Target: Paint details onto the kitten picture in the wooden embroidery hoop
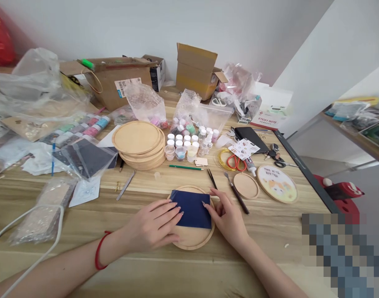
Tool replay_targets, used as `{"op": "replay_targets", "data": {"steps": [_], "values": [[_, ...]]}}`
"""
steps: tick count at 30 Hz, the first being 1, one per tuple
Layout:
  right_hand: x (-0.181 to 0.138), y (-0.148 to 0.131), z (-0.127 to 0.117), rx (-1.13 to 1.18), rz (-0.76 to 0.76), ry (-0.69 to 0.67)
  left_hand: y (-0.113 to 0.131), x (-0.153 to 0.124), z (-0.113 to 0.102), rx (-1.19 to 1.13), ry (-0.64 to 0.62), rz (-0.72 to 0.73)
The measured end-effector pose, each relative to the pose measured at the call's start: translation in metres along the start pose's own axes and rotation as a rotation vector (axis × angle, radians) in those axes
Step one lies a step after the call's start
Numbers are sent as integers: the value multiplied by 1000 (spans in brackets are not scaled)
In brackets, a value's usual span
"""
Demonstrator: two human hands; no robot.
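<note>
A rectangular dark blue sheet (192,211) lies over the upper part of a round wooden plate (194,241) with a raised rim, in front of me on the table. My left hand (155,221) is open, palm down, its outstretched fingertips resting on the sheet's left side. At the right edge of the sheet is my right hand (228,215), its thumb on the blue surface and its forefinger apart from it near the plate's rim. Black tweezers (212,179) and a dark-handled palette knife (237,194) lie just beyond this hand.
Stacked wooden plates (136,138) stand beyond my left hand, beside small white-lidded jars (187,140). A green pencil (186,167) and silver tweezers (125,186) lie nearer. Red-handled scissors (236,162) and a decorated round plate (277,184) are right; cardboard boxes (115,80) line the back.
</note>
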State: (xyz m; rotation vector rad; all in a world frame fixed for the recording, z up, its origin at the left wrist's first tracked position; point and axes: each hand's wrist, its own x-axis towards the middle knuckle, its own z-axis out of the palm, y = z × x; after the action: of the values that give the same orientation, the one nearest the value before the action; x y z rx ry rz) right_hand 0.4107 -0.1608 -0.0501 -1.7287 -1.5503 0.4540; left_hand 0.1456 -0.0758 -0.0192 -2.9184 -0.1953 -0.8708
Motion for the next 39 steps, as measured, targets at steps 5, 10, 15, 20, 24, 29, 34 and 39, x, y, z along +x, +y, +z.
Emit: {"op": "replay_targets", "data": {"steps": [5,10,15,20,24,29,34,39], "values": [[0,6,3,5,-27,26,-4,-1,-1,-153,-160,-30],[0,7,3,8,-17,33,-5,-4,2,-187,-202,-81],[0,3,3,5,-15,52,-5,-5,2,-103,-213,-74],[1,1,3,16,-6,69,-6,-7,1,-84,-201,-84],[1,0,3,35,-5,77,-6,-8,2,-92,-196,-100],[1,-2,0,50,4,98,-6,-7,2,-130,-194,-105],[0,-6,-9,67,-7,142,-7,-6,1,-116,-201,-106],[-4,-8,-17,126,-63,168,-7,-5,-2,-142,-174,-109]]}}
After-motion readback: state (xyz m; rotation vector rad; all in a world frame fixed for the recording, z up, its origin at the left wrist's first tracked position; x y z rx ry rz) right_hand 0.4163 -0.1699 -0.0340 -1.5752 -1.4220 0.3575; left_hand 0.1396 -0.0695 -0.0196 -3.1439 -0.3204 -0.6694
